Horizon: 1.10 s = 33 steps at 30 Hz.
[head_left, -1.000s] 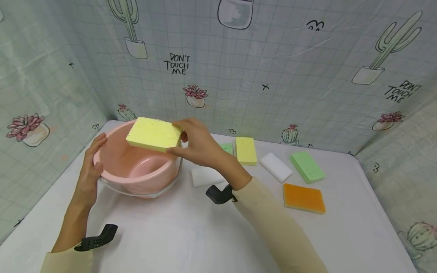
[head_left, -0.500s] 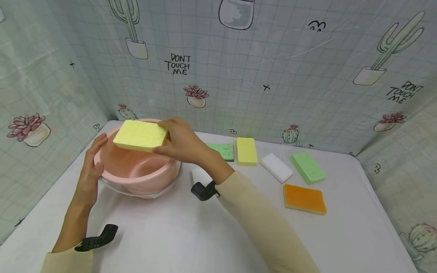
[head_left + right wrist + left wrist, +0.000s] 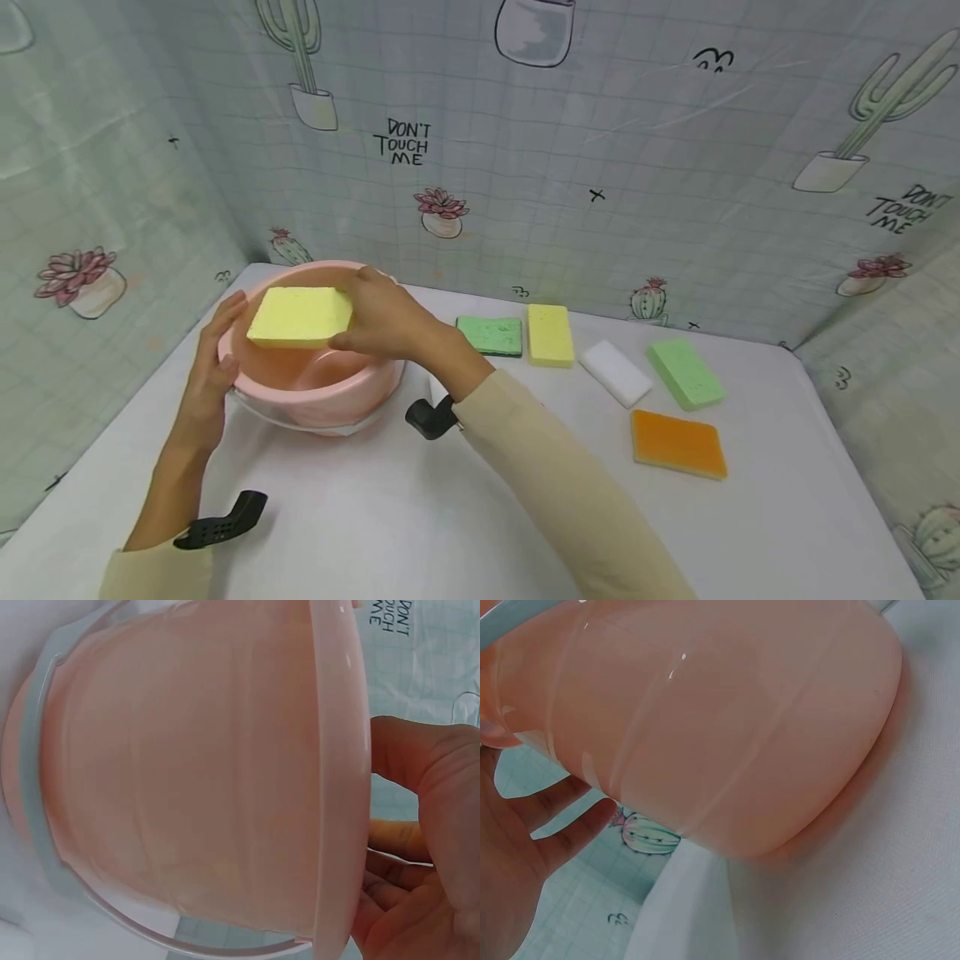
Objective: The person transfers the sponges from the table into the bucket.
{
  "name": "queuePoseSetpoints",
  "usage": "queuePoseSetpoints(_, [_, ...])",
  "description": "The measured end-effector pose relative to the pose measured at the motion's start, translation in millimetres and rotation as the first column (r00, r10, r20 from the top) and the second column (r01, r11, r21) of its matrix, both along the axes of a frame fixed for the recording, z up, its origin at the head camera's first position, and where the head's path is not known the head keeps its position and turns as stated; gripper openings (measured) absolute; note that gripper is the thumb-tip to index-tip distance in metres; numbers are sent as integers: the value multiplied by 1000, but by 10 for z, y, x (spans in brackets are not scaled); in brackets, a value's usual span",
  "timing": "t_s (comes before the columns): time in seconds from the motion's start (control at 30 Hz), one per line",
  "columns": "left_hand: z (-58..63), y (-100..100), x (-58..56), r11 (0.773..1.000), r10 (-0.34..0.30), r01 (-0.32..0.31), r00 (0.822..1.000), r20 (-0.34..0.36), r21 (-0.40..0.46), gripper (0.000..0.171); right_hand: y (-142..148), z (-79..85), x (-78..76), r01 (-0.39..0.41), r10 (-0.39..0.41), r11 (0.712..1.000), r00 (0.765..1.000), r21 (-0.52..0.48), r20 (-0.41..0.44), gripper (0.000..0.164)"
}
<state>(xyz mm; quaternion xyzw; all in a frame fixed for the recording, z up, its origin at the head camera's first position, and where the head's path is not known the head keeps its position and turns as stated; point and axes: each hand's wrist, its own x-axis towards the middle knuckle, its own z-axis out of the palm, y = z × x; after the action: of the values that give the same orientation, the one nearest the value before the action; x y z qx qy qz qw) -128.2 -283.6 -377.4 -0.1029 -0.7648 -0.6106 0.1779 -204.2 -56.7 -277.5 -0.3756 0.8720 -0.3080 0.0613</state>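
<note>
A pink bucket (image 3: 375,383) with a pale handle stands at the table's left back. Over its mouth, my right hand (image 3: 382,317) pinches one end of a thick yellow sponge (image 3: 300,317) between thumb and fingers, the sponge lying roughly flat. My left hand (image 3: 210,367) rests against the bucket's left side, its fingers nearly straight and fingertips at the rim. The left wrist view shows that hand's fingers (image 3: 577,825) touching the outer wall. In the right wrist view the bucket's rim (image 3: 341,780) hides the sponge and the right fingertips.
Right of the bucket lie a green scouring sponge (image 3: 489,336), a yellow sponge (image 3: 550,335), a white sponge (image 3: 617,372), a light green sponge (image 3: 686,372) and an orange-topped sponge (image 3: 678,444). My right arm mostly covers another white sponge. A cactus-print curtain (image 3: 510,167) hangs behind.
My right hand has carried the yellow sponge left and lower, from the bucket's right rim to over its opening. The left hand keeps its place at the bucket. The head view has shifted slightly.
</note>
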Motion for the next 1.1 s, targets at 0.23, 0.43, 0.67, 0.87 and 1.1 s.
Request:
queuePoseSetpoints(0.23, [4, -2, 2, 1000, -7, 7, 1000, 12, 8, 58, -46, 3, -9, 46, -39, 975, 999, 217, -36, 60])
queuePoseSetpoints(0.43, [-16, -17, -8, 1000, -16, 16, 1000, 2, 17, 58, -65, -15, -53, 1, 5, 970, 1000, 243, -26, 62])
queuePoseSetpoints(0.67, [-29, -25, -8, 1000, -21, 22, 1000, -11, 22, 58, -96, -14, -139, -77, 85, 954, 996, 291, -16, 66])
queuePoseSetpoints(0.87, [-20, -18, -5, 1000, -16, 16, 1000, -1, 15, 58, -108, -6, -193, -102, 102, 943, 995, 318, 18, 67])
queuePoseSetpoints(1.1, [-12, -14, -8, 1000, -13, 13, 1000, 11, 15, 58, -118, 0, -222, -126, 116, 940, 992, 318, 51, 68])
